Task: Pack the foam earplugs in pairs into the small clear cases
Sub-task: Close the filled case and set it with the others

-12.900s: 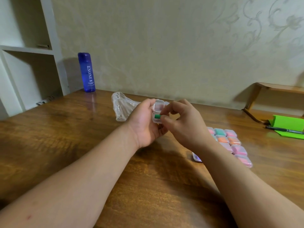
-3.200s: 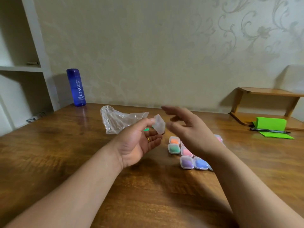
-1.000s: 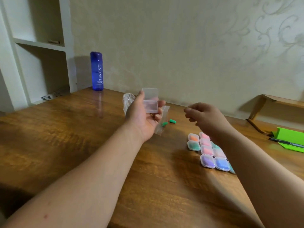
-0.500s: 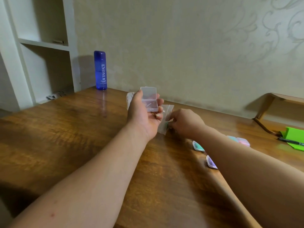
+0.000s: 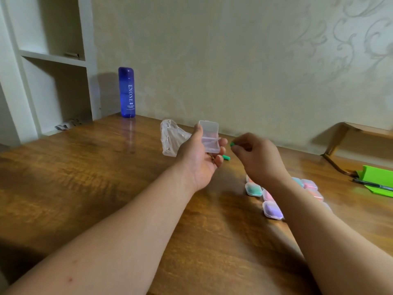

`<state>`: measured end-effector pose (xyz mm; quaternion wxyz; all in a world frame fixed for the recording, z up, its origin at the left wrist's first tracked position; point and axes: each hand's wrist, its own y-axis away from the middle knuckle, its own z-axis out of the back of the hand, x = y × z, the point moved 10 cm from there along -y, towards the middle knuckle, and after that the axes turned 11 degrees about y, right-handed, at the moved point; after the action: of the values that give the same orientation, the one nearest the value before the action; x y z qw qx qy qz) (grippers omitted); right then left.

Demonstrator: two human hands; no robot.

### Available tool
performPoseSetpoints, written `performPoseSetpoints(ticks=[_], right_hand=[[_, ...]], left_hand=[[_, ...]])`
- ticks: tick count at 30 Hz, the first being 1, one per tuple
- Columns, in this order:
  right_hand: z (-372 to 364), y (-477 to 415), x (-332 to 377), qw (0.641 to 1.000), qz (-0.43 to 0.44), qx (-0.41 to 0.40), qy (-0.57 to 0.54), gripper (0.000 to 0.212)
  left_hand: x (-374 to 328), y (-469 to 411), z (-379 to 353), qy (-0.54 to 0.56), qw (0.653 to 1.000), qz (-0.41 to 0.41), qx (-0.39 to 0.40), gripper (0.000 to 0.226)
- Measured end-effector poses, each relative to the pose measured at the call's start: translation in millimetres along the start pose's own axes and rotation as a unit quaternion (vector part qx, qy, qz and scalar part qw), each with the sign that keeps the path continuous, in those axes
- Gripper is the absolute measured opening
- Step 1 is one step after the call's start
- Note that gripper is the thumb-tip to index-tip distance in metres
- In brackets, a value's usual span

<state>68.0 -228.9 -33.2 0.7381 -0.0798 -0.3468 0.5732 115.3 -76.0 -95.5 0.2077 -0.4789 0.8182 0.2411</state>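
Observation:
My left hand (image 5: 200, 158) holds a small clear case (image 5: 209, 137) with its lid flipped up, raised above the wooden table (image 5: 85, 177). Just to its right, my right hand (image 5: 257, 156) pinches a green foam earplug (image 5: 232, 144) at the fingertips, close to the case. A second green earplug (image 5: 226, 157) lies on the table below my left fingers. Several closed cases with coloured earplugs (image 5: 272, 209) sit in a cluster under my right forearm. A crumpled clear plastic bag (image 5: 171, 137) lies behind my left hand.
A blue bottle (image 5: 127, 92) stands at the table's back left by a white shelf unit (image 5: 53, 58). A green holder with a pen (image 5: 376, 180) lies at the right edge, near a low wooden stand (image 5: 348, 133).
My right hand has come up from the table by the bag with a green earplug pinched in it. My left hand keeps the open case in about the same spot.

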Motion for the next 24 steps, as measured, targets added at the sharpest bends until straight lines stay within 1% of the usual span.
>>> performPoseSetpoints(ticks=[2,5,7,9,11,13,20,22,24], right_hand=[[19,4,6,0.998,-0.007,-0.036,-0.058,0.019],[30,11,29,0.994,0.035,-0.041,-0.091,0.015],[29,16,43,0.994,0.073,-0.04,-0.076,0.011],[20,18,49,0.995,0.094,-0.027,-0.035,0.01],[11,18,48,0.995,0.096,-0.005,-0.011,0.01],[11,18,46,0.995,0.098,0.003,-0.014,0.01],[11,22,48,0.993,0.116,-0.004,-0.024,0.012],[16,23,48,0.992,0.112,-0.017,-0.048,0.012],[24,19,40,0.991,0.084,-0.04,-0.094,0.012]], left_hand=[[3,1,-2,-0.014,1.0,-0.003,0.001,0.046],[12,3,-8,-0.023,0.999,0.014,0.026,0.045],[17,3,-12,-0.024,0.998,0.026,0.051,0.051],[20,2,-14,-0.027,0.997,0.032,0.068,0.058],[23,1,-15,-0.033,0.996,0.037,0.079,0.063],[23,0,-15,-0.037,0.995,0.036,0.081,0.065],[22,-1,-15,-0.039,0.995,0.035,0.084,0.061],[21,0,-15,-0.036,0.995,0.033,0.084,0.061],[18,0,-14,-0.022,0.997,0.028,0.072,0.057]])
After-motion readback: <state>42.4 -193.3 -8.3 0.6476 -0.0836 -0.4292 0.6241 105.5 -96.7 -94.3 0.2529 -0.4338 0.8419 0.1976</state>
